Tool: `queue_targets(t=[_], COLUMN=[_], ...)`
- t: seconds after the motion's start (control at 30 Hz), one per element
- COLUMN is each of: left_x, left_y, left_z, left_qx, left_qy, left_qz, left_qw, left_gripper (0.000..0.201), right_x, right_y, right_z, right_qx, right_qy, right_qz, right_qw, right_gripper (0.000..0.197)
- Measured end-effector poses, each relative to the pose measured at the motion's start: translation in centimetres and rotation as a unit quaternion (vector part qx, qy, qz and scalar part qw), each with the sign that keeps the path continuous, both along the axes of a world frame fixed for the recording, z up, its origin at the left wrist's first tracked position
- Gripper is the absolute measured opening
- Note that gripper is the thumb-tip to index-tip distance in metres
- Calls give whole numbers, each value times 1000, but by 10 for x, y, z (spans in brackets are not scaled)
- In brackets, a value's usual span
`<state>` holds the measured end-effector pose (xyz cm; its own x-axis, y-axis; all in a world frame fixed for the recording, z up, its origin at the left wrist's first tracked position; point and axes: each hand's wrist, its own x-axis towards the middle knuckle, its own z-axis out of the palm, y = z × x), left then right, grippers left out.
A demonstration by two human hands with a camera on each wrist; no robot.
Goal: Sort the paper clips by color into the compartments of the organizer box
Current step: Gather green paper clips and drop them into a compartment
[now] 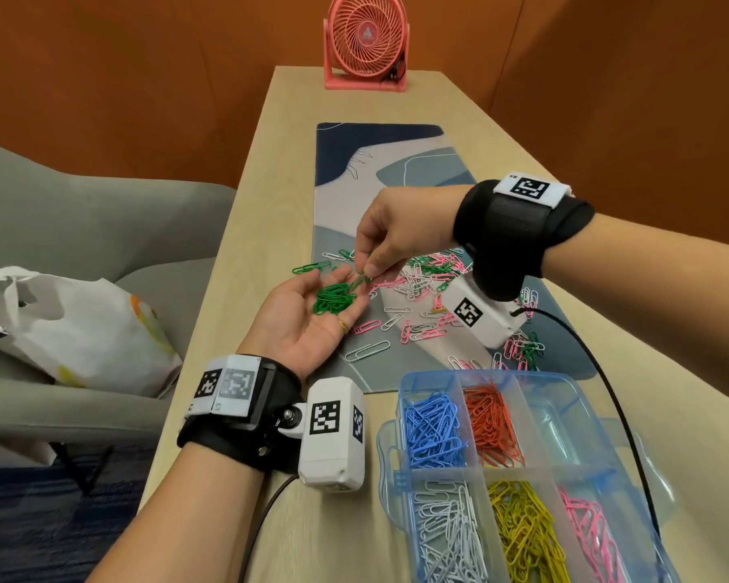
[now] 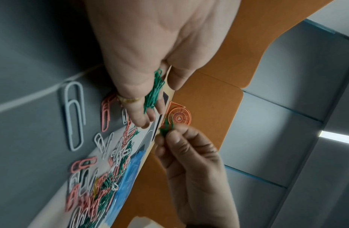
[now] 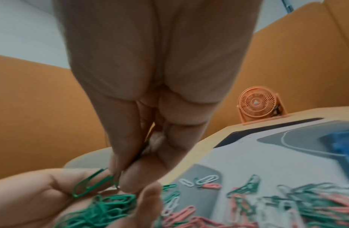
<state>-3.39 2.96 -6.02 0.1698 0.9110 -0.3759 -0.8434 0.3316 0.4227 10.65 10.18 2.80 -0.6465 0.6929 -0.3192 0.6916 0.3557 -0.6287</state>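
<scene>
My left hand [image 1: 299,317] lies palm up over the mat's left edge, carrying a heap of green paper clips [image 1: 333,298] [image 2: 153,94]. My right hand [image 1: 367,271] hovers just above it, its thumb and fingers pinching a few green clips [image 1: 360,281] [image 3: 87,186] over that heap. A loose pile of pink, white and green clips [image 1: 426,275] is spread on the mat behind. The clear blue organizer box [image 1: 409,385] stands at front right. It holds blue [image 1: 432,431], red [image 1: 491,427], white [image 1: 447,536], yellow [image 1: 522,536] and pink [image 1: 590,532] clips, and its far right compartment [image 1: 565,418] is empty.
A patterned desk mat [image 1: 379,162] runs down the narrow wooden table. A pink fan [image 1: 367,40] stands at the far end. A grey armchair [image 1: 102,229] with a white bag [image 1: 72,326] is to the left. A black cable [image 1: 607,372] trails past the box.
</scene>
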Motion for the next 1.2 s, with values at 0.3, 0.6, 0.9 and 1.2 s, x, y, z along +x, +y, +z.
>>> queue_targets(t=[0.3,0.6,0.9,1.2], left_x=[0,-21,-21,-20], left_y=[-2,4,2,2], left_z=[4,4,5,5], left_qx=[-10,-29,-29,-26], left_qy=[-49,-40,-42,-35], left_qz=[15,123,127,118], left_qw=[999,991,991,992], left_gripper=[34,31,33,32], right_x=[-12,-14,-3,-3], right_y=[0,6,7,10], right_z=[-1,-25,-31,-29], right_qx=[34,191,218,241], right_qy=[49,-147,-236,-229], right_qz=[-12,50,87,84], right_qw=[998,969,943,939], right_gripper=[13,16,12,5])
